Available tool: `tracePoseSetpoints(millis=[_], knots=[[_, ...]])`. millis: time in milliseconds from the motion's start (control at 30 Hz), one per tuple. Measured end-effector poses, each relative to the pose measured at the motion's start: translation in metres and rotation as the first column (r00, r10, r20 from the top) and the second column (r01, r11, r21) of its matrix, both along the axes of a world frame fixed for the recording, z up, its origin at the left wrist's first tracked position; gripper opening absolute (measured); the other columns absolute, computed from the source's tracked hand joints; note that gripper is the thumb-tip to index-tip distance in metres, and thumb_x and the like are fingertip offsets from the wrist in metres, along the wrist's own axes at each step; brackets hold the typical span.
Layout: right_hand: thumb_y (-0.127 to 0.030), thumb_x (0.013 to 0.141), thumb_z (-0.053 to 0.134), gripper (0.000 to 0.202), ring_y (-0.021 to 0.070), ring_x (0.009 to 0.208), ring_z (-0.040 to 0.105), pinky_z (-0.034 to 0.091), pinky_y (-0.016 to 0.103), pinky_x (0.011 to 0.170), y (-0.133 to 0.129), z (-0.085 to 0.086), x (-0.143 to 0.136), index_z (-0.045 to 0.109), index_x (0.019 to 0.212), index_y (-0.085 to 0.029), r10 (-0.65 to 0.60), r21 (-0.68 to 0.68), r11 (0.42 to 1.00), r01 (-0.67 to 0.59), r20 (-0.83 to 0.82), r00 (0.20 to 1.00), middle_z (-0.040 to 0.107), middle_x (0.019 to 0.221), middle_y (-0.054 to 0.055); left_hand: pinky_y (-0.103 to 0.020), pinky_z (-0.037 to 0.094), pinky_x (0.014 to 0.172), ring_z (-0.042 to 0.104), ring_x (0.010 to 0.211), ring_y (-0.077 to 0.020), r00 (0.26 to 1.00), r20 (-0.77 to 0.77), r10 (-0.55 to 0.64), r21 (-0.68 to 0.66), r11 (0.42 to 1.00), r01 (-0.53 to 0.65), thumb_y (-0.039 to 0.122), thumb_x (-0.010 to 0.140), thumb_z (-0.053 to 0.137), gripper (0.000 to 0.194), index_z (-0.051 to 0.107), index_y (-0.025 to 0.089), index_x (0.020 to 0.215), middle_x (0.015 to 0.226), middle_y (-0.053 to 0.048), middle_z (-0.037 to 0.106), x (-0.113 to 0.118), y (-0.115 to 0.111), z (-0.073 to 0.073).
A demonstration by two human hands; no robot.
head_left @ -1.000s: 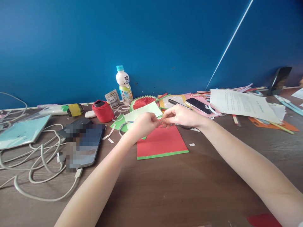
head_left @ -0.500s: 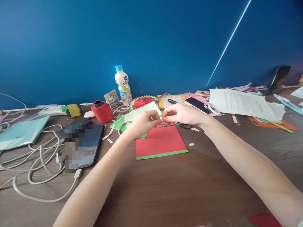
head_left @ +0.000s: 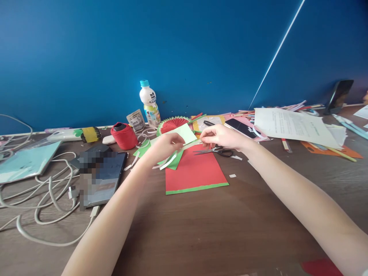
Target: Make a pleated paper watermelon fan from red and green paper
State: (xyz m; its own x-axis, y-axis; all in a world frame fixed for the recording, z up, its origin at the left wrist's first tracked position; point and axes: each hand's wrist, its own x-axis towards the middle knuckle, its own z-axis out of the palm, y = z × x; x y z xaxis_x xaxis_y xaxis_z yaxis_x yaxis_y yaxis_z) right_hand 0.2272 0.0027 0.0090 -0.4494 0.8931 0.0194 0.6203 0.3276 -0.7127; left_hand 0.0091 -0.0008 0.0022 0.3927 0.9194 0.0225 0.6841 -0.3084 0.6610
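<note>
A narrow whitish tape-like strip is stretched between my two hands, above the top of a red paper sheet with a green lower edge. My left hand pinches its left part, and a curled length hangs below these fingers. At its other end, the fingertips of my right hand are closed on the strip. Black-handled scissors lie open across the sheet's upper right. Green paper and a pale green sheet lie partly under and behind my left hand.
A pleated red-and-green paper fan and a bottle stand against the blue wall. Cables and a phone lie left, near a red roll. Rightward are another phone, a printed sheet and paper strips.
My hands have drawn apart, the left one moving left and slightly down, so the strip now shows between them. The scissors have come into fuller view.
</note>
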Motion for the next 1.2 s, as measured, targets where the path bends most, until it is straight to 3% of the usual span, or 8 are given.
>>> tracePoseSetpoints(millis=[167, 367, 533, 700, 800, 933, 1033, 1200], knots=[[-0.027, 0.078, 0.049, 0.013, 0.0125, 0.061, 0.059, 0.039, 0.021, 0.050, 0.010, -0.011, 0.008, 0.056, 0.074, -0.017, -0.236, 0.002, 0.972, 0.236, -0.028, 0.971, 0.062, 0.074, 0.004, -0.025, 0.039, 0.056, 0.058, 0.072, -0.0198, 0.928, -0.312, 0.205, 0.069, 0.979, -0.193, 0.031, 0.069, 0.052, 0.015, 0.057, 0.020, 0.077, 0.085, -0.007, 0.065, -0.021, 0.008, 0.006], [-0.031, 0.079, 0.046, 0.017, 0.0112, 0.052, 0.049, 0.033, 0.024, 0.051, 0.021, -0.023, 0.012, 0.055, 0.072, -0.018, -0.429, 0.250, 0.880, 0.403, 0.060, 0.901, 0.062, 0.070, 0.003, -0.025, 0.033, 0.048, 0.055, 0.060, -0.0197, 0.806, -0.586, 0.085, -0.094, 0.981, -0.171, 0.035, 0.055, 0.062, 0.019, 0.053, 0.019, 0.062, 0.068, -0.005, 0.061, -0.025, 0.008, 0.001], [-0.033, 0.080, 0.045, 0.018, 0.0121, 0.051, 0.050, 0.031, 0.025, 0.050, 0.021, -0.028, 0.013, 0.057, 0.078, -0.019, -0.476, 0.291, 0.862, 0.415, 0.182, 0.861, 0.064, 0.074, 0.003, -0.024, 0.033, 0.048, 0.055, 0.060, -0.0184, 0.837, -0.545, 0.043, -0.107, 0.987, -0.121, 0.022, 0.053, 0.056, 0.009, 0.054, 0.020, 0.061, 0.070, -0.004, 0.062, -0.024, 0.008, -0.002], [-0.030, 0.078, 0.046, 0.015, 0.0145, 0.063, 0.054, 0.029, 0.024, 0.048, 0.023, -0.028, 0.017, 0.057, 0.080, -0.020, -0.514, 0.364, 0.835, 0.412, 0.251, 0.820, 0.065, 0.086, 0.004, -0.025, 0.036, 0.047, 0.057, 0.061, -0.0195, 0.934, -0.352, 0.055, -0.183, 0.975, -0.127, 0.022, 0.055, 0.055, 0.016, 0.053, 0.020, 0.071, 0.066, -0.003, 0.063, -0.025, 0.004, 0.014], [-0.021, 0.072, 0.049, 0.012, 0.0155, 0.069, 0.056, 0.031, 0.024, 0.050, 0.026, -0.024, 0.026, 0.058, 0.080, -0.021, -0.478, 0.329, 0.867, 0.374, 0.342, 0.809, 0.065, 0.088, 0.003, -0.024, 0.039, 0.048, 0.058, 0.062, -0.0168, 0.977, -0.180, 0.112, -0.232, 0.961, -0.153, 0.023, 0.058, 0.055, 0.031, 0.047, 0.020, 0.089, 0.071, -0.003, 0.066, -0.025, -0.001, 0.023], [-0.017, 0.062, 0.058, 0.017, 0.0163, 0.071, 0.056, 0.034, 0.024, 0.052, 0.029, -0.017, 0.041, 0.058, 0.078, -0.022, -0.221, 0.038, 0.970, 0.241, 0.553, 0.803, 0.063, 0.086, 0.002, -0.024, 0.046, 0.054, 0.059, 0.063, -0.0154, 0.992, -0.009, 0.124, -0.298, 0.947, -0.121, 0.021, 0.059, 0.059, 0.046, 0.042, 0.019, 0.102, 0.072, -0.001, 0.066, -0.028, -0.003, 0.026], [-0.016, 0.057, 0.062, 0.028, 0.0164, 0.069, 0.056, 0.034, 0.024, 0.051, 0.027, -0.014, 0.044, 0.054, 0.083, -0.022, -0.073, -0.124, 0.972, 0.198, 0.645, 0.761, 0.062, 0.086, 0.002, -0.023, 0.047, 0.056, 0.061, 0.066, -0.0150, 0.987, 0.058, 0.149, -0.305, 0.944, -0.125, 0.020, 0.059, 0.060, 0.050, 0.043, 0.019, 0.106, 0.068, 0.001, 0.065, -0.032, -0.002, 0.028], [-0.015, 0.059, 0.060, 0.034, 0.0156, 0.067, 0.053, 0.033, 0.024, 0.049, 0.023, -0.012, 0.035, 0.050, 0.091, -0.021, -0.008, -0.189, 0.958, 0.214, 0.730, 0.684, 0.058, 0.088, 0.003, -0.023, 0.047, 0.056, 0.061, 0.068, -0.0153, 0.942, 0.065, 0.329, -0.256, 0.918, -0.303, 0.020, 0.057, 0.060, 0.050, 0.050, 0.018, 0.106, 0.066, 0.001, 0.063, -0.041, -0.002, 0.034]])
